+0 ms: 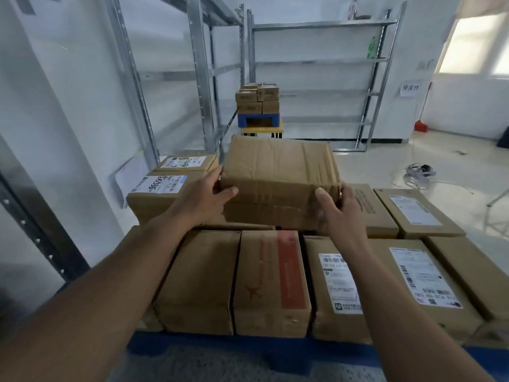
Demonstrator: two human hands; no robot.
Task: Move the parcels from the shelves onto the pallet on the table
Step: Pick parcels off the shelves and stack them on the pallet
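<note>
I hold a plain brown cardboard parcel (278, 172) with both hands, above the rear row of parcels on the blue pallet (192, 351). My left hand (205, 198) grips its left end and my right hand (340, 209) grips its right front corner. Under it, several taped parcels lie packed on the pallet: a plain one (201, 279), one with a red band (272, 282) and labelled ones (338, 288) in the front row, more behind. What the held parcel rests on is hidden.
Bare metal shelves (316, 78) stand at the back and along the left wall (198, 64). A second blue pallet (259, 119) with stacked parcels sits on a yellow stand far ahead. Cables (418, 172) lie on the floor at right.
</note>
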